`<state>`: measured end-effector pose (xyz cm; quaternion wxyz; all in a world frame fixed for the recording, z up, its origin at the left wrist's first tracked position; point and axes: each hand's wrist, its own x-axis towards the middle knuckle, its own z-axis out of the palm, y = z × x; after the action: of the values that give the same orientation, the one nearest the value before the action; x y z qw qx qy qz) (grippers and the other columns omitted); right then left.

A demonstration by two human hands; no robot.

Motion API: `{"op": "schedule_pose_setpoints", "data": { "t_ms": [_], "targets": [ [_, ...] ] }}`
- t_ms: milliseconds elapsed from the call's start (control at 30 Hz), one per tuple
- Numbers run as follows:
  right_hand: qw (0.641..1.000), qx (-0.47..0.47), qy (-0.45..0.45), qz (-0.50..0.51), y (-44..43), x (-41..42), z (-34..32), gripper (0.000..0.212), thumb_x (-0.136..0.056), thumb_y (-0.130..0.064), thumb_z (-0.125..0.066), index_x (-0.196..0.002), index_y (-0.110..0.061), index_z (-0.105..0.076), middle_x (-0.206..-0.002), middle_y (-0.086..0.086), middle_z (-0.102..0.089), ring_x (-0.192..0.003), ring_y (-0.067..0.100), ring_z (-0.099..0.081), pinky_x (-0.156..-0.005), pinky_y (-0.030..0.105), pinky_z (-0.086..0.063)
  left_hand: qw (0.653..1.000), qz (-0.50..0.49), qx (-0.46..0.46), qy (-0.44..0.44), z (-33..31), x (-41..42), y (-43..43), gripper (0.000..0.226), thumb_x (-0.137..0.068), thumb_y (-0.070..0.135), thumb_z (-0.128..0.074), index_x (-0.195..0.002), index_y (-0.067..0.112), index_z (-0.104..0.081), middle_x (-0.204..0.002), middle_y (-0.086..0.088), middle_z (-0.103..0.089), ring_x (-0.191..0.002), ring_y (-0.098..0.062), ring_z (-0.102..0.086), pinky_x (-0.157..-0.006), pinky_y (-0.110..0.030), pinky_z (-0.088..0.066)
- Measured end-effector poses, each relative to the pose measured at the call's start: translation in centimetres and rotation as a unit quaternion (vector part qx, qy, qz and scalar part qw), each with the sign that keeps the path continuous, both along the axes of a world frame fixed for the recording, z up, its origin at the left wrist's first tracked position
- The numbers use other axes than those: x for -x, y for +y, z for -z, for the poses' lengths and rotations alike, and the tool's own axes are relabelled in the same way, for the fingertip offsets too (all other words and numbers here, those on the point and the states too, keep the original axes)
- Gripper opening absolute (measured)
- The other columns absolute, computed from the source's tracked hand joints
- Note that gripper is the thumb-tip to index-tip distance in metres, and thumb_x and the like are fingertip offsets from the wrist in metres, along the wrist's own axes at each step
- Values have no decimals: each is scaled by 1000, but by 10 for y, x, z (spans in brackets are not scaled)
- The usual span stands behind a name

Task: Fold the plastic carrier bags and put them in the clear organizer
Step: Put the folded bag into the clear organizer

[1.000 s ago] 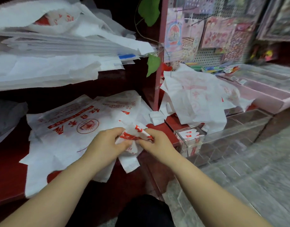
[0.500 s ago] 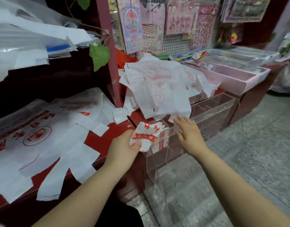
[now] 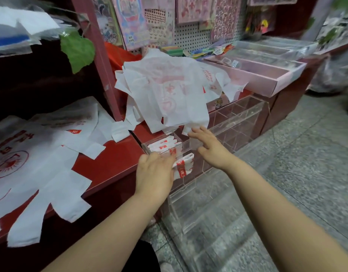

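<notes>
A clear acrylic organizer (image 3: 240, 118) with several compartments stands against the red counter. Folded white-and-red bags (image 3: 161, 145) lie in its near-left compartment. My left hand (image 3: 154, 174) holds another folded bag (image 3: 184, 167) at that compartment's front, low against the clear wall. My right hand (image 3: 209, 147) hovers with spread fingers over the organizer's top edge, just below a heap of unfolded white carrier bags (image 3: 165, 91). It holds nothing. More bags (image 3: 41, 154) lie flat on the red shelf at left.
A red upright post (image 3: 94, 55) with a green leaf (image 3: 78, 50) divides the shelf from the counter. A pink tray (image 3: 257, 74) and clear trays sit at the back right below a pegboard of sticker sheets (image 3: 189, 20). Grey stone floor lies to the right.
My left hand has carried the folded bag from the shelf to the organizer's near compartment. My right hand let go of it and moved up by the bag heap. The view swung right.
</notes>
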<state>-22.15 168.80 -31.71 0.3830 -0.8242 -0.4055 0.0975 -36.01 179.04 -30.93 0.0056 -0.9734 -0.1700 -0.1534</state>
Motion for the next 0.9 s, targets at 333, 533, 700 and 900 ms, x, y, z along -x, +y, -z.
{"op": "schedule_pose_setpoints", "data": {
  "t_ms": [333,533,700,900],
  "targets": [
    [990,68,-103,-67,-16,36,-2,34,-81,-16,-67,-115,-16,-63,-105,1,-65,-95,11,-52,-77,10,-33,999,37,-23,-15,7,-2,4,18,-86,37,-61,-97,24,-66,-90,5,-62,-100,-17,-48,-76,-26,-19],
    [997,59,-49,0,-6,29,10,13,-84,-2,-57,-87,-11,-67,-77,0,-66,-68,6,-53,-63,22,-35,987,74,89,-113,24,16,24,62,-64,29,-82,-120,13,-60,-133,-10,-52,-122,-30,-46,-99,-46,-31],
    [984,-61,156,63,-10,16,18,13,-82,9,-57,-86,-1,-65,-63,-5,-53,-47,-10,-48,-50,5,-34,991,71,116,-2,24,28,41,77,-79,60,-21,-146,24,-5,-152,10,0,-128,5,14,-101,-14,24],
    [995,91,29,6,5,15,31,11,-82,-1,-61,-89,-3,-70,-76,1,-63,-72,3,-55,-70,19,-42,986,80,129,72,14,31,45,68,-96,41,-38,-147,24,3,-155,9,7,-124,8,18,-104,-17,17]
  ]
}}
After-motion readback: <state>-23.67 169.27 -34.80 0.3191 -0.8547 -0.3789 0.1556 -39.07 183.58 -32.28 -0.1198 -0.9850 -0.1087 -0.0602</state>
